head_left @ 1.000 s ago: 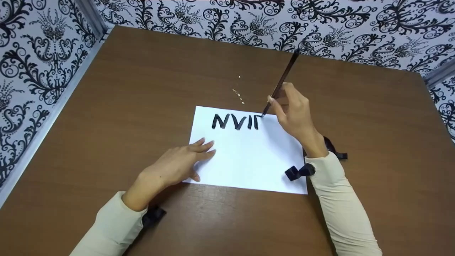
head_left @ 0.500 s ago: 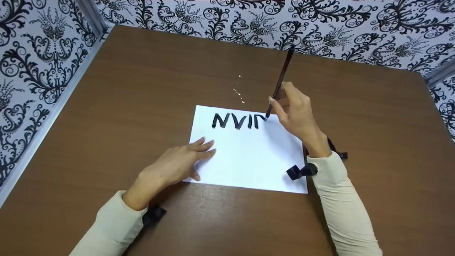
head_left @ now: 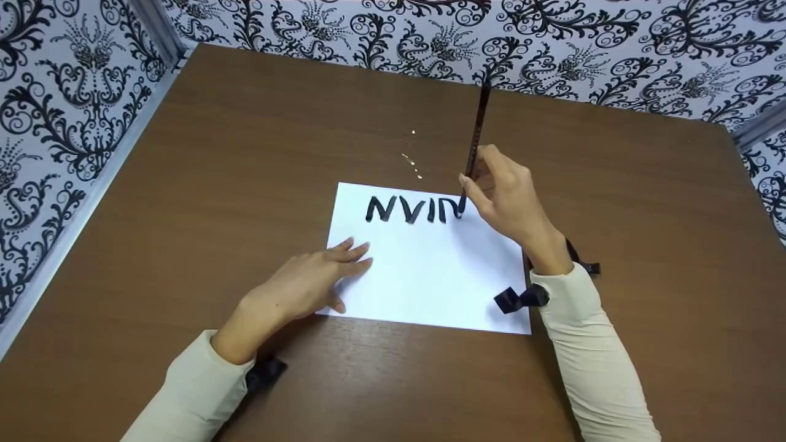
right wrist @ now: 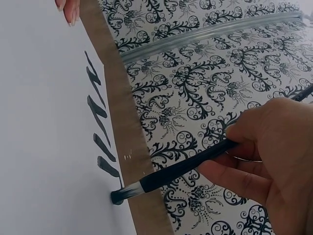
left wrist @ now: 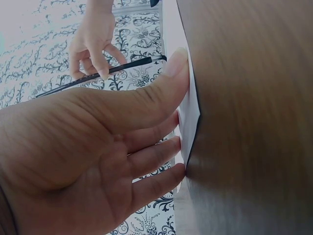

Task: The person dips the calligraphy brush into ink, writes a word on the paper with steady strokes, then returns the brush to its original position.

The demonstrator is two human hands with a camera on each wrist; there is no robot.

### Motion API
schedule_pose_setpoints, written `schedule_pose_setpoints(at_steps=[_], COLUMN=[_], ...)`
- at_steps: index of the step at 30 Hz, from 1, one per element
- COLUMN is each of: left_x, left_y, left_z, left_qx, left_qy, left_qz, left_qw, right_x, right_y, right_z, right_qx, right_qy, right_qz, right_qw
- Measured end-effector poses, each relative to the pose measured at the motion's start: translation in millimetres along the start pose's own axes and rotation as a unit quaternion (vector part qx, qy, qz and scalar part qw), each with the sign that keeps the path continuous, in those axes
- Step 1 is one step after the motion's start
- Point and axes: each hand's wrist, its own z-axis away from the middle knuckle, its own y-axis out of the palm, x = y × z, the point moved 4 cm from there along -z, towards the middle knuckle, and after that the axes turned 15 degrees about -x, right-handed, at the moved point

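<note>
My right hand (head_left: 506, 199) pinches a dark-handled paintbrush (head_left: 476, 138) between thumb and fingers. In the right wrist view the brush's bristles (right wrist: 122, 195), black at the tip, touch the white paper (right wrist: 44, 122). Black painted letters (head_left: 408, 210) run along the far edge of the sheet (head_left: 424, 276), reading N, V, I and a curved stroke at the brush tip. Spread over the sheet's near left corner, my left hand (head_left: 301, 282) rests on it with its fingers apart. The left wrist view shows its thumb (left wrist: 166, 88) against the paper's edge.
The sheet lies on a brown wooden table (head_left: 184, 215). Pale flecks (head_left: 410, 161) mark the wood beyond the paper. Patterned black-and-white walls (head_left: 430, 37) stand behind and to the left. A black strap end (head_left: 519, 299) at the right wrist hangs over the sheet.
The right hand's brush has drawn the curved stroke to the right and then down toward me. Its handle has swung more upright. The left hand stays in place.
</note>
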Motion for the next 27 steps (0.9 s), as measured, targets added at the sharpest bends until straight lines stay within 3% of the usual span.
schedule_pose_setpoints(at_steps=[12, 27], left_x=[0.5, 0.7], left_y=[0.2, 0.1], left_z=[0.1, -0.2], left_qx=[-0.001, -0.004], left_qy=[-0.004, 0.003], left_qz=[0.0, -0.009], left_qw=[1.0, 0.9999], right_x=[10, 20], right_y=[6, 13], right_z=[0.3, 2.0], right_qx=[0.006, 0.017], right_qy=[-0.002, -0.017], right_qz=[-0.031, -0.031], right_qw=[0.9995, 0.9992])
